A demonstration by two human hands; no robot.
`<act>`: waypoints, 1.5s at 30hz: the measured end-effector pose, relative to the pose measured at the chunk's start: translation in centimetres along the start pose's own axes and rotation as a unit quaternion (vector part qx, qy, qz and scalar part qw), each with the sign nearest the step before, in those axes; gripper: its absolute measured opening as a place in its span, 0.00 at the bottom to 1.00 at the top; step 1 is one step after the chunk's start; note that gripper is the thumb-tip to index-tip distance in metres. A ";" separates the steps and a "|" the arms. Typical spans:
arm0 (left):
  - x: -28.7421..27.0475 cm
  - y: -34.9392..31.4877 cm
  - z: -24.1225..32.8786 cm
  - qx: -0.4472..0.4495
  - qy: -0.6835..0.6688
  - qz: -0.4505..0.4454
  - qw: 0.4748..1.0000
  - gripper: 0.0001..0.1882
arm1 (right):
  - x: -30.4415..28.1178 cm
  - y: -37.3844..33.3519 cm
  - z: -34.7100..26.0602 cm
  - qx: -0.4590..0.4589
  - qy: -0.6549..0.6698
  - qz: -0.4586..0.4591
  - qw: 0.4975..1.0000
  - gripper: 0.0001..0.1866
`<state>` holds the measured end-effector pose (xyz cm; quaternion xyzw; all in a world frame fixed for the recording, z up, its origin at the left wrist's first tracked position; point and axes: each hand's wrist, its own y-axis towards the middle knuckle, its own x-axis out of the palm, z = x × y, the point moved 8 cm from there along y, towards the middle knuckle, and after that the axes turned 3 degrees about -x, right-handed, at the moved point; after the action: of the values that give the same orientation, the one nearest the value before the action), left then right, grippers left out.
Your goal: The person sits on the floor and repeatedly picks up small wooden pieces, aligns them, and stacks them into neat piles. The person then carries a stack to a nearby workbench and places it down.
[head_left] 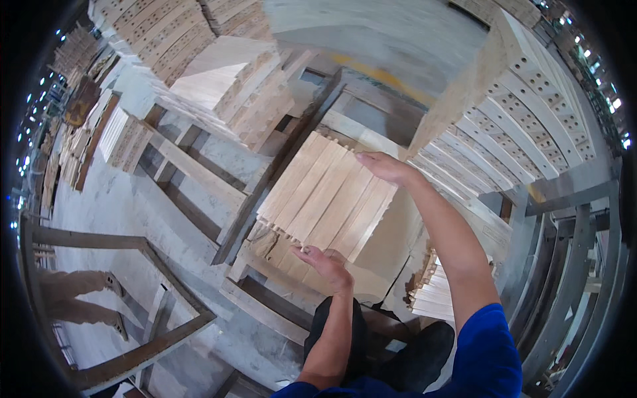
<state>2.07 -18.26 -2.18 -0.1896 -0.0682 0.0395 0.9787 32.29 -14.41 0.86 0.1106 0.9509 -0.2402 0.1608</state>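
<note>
In front of me lies a stack of pale wooden slats (324, 192), set side by side, with short dowel pegs sticking out at both ends. My left hand (326, 266) is at the near end, thumb and fingers apart, against or just beside the peg ends. At the far right corner, my right hand (386, 167) has its fingers stretched out along the end of the stack. Neither hand is closed round a slat. Beneath the slats is a flat tan sheet (381, 268), partly covered, on a wooden pallet (265, 302).
A tall stack of drilled boards (491, 113) rises at the right. More stacked boards (225, 79) stand far left, beside an uncovered pallet (192, 162). Smaller slats (434, 292) lie near my right arm. A metal frame (149, 345) and a person's legs (76, 295) are at left.
</note>
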 end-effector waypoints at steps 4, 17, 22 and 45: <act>-0.9 0.3 -0.7 0.016 0.019 0.006 1.000 0.49 | 0.7 0.2 -1.6 -0.011 -0.060 -0.014 0.998 0.36; -0.6 12.2 16.4 0.335 0.308 -0.103 0.885 0.34 | 1.9 -15.8 2.9 -0.039 0.082 0.486 0.869 0.35; 5.9 17.8 12.8 0.170 0.532 -0.356 0.749 0.31 | 19.6 -16.3 3.6 -0.067 0.214 0.295 0.929 0.42; 1.8 -6.1 11.3 0.506 0.390 -0.370 0.675 0.24 | 13.8 -46.6 15.7 0.189 -0.229 0.236 0.925 0.46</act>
<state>2.52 -19.59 10.73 0.3773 0.2851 -0.3752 0.7973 10.16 -60.39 2.45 0.3018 0.7716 -0.3893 0.4025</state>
